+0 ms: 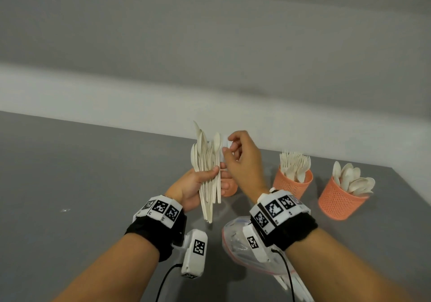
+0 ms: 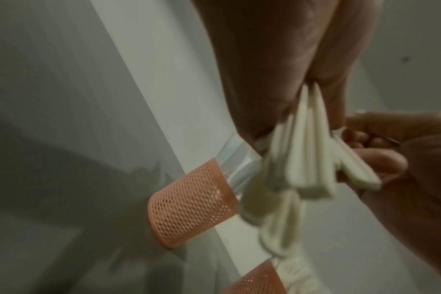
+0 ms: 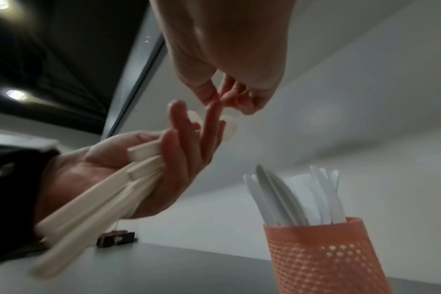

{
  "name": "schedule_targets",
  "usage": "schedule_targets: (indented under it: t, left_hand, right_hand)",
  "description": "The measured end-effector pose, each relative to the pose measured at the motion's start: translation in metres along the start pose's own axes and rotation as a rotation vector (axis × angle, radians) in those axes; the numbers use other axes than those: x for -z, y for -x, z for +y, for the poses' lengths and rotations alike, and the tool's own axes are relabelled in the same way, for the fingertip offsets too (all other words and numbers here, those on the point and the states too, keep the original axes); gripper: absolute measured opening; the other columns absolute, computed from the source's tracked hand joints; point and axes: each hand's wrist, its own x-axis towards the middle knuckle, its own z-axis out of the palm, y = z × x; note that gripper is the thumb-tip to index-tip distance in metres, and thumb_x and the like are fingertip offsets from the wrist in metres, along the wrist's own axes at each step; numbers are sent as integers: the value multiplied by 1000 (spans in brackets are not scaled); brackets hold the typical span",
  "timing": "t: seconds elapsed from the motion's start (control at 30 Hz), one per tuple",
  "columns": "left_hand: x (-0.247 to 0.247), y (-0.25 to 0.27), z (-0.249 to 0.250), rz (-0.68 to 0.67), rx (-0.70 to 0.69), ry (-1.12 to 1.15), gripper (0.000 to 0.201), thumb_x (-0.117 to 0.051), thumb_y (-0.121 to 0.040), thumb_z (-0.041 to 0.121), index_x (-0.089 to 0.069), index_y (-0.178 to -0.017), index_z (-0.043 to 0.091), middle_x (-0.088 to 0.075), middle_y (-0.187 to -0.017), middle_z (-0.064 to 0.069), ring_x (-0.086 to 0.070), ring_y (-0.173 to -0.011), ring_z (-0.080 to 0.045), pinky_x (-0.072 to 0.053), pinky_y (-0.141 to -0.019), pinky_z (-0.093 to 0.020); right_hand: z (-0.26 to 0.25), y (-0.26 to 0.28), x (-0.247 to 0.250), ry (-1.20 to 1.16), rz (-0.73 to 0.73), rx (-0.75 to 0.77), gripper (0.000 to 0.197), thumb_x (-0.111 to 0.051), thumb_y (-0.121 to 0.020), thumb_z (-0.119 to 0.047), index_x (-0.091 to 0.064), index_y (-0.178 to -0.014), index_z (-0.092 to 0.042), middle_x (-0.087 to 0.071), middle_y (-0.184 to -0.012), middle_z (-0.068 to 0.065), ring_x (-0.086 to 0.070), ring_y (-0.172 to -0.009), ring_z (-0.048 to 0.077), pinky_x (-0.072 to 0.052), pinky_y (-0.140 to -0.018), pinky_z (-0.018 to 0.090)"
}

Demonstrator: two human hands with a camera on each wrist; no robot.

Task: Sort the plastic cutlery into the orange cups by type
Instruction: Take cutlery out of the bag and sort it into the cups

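My left hand [image 1: 198, 185] grips a fanned bundle of cream plastic cutlery [image 1: 206, 175], mostly spoons, bowls up, above the grey table. My right hand [image 1: 227, 148] pinches the top of one whiter piece [image 1: 224, 146] at the bundle's right edge; its type is unclear. Three orange mesh cups stand behind. One [image 1: 231, 188] is largely hidden by my hands, and the right wrist view shows this cup [image 3: 322, 258] holding white knives [image 3: 285, 199]. The middle cup [image 1: 292, 182] holds forks. The right cup [image 1: 339, 200] holds spoons. The left wrist view shows the bundle's handles [image 2: 305, 159].
A clear plastic bag [image 1: 233, 238] lies on the table under my right wrist, with white cutlery poking out near the bottom edge. A white wall runs along the table's far edge. A small dark object [image 3: 116, 238] sits far off on the table.
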Motion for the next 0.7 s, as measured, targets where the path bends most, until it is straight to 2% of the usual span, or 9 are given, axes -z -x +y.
schedule_targets:
  t: [0.1, 0.2, 0.27, 0.37, 0.43, 0.5, 0.57, 0.63, 0.7]
  left_hand:
    - [-7, -1, -2, -10, -54, -1, 26, -39, -92, 1, -64, -98, 5, -69, -72, -9, -67, -62, -19, -57, -57, -28]
    - [-13, 0, -5, -24, -56, -47, 27, -45, -89, -3, -70, -89, 8, -57, -75, -13, -57, -65, -23, -54, -60, -28]
    - [-15, -2, -7, -31, -40, -85, 19, -47, -88, -4, -64, -91, 3, -49, -80, -12, -53, -65, -24, -54, -64, -30]
    - [-17, -9, -11, -29, 9, -100, 19, -53, -84, 5, -62, -100, 4, -50, -81, -13, -52, -71, -26, -52, -76, -38]
    - [-19, -13, -14, -23, 52, -90, 26, -58, -81, 15, -59, -104, 3, -57, -74, -9, -57, -70, -20, -51, -83, -39]
    - [-24, -15, -16, -50, 74, -68, 24, -58, -80, 24, -57, -95, 5, -60, -65, -3, -59, -60, -12, -54, -70, -31]
    - [-29, -18, -17, -62, 74, -53, 26, -58, -80, 31, -58, -89, 7, -58, -63, -1, -57, -55, -10, -54, -56, -25]
    - [-33, -21, -18, -65, 65, -69, 35, -57, -83, 38, -60, -97, 7, -59, -65, -1, -56, -56, -11, -51, -54, -24]
    - [-36, -27, -21, -28, 58, -93, 43, -54, -87, 38, -58, -112, 3, -59, -66, -4, -57, -56, -14, -50, -54, -25]
  right_hand:
    - [-2, 9, 2, 70, -123, -28, 5, -61, -83, -7, -64, -87, -6, -59, -82, 4, -55, -73, 12, -46, -69, 19]
    - [-3, 12, 8, 83, -219, -137, 14, -57, -89, -16, -66, -91, -5, -62, -86, 5, -58, -78, 15, -46, -72, 22]
    - [-6, 15, 12, 61, -286, -161, 23, -53, -93, -22, -65, -90, -3, -59, -84, 3, -57, -75, 15, -45, -71, 23]
    - [-1, 16, 16, 55, -267, -212, 25, -51, -94, -23, -60, -82, -3, -52, -74, 1, -51, -67, 17, -44, -69, 31]
    - [3, 15, 23, 22, -271, -306, 27, -46, -96, -19, -57, -82, 1, -51, -69, 7, -50, -63, 18, -43, -65, 31]
    - [3, 16, 33, -87, -264, -409, 28, -38, -99, -18, -54, -88, 1, -50, -65, 8, -49, -55, 16, -44, -55, 24]
    - [0, 19, 41, -222, -213, -486, 27, -34, -101, -20, -53, -95, -1, -51, -65, 4, -49, -52, 14, -45, -48, 20]
    - [2, 21, 49, -286, -159, -484, 25, -33, -101, -19, -52, -94, -4, -54, -70, 4, -52, -56, 12, -47, -52, 20]
    - [8, 19, 57, -276, -97, -444, 23, -34, -101, -18, -50, -89, -7, -53, -74, 4, -50, -61, 10, -44, -54, 15]
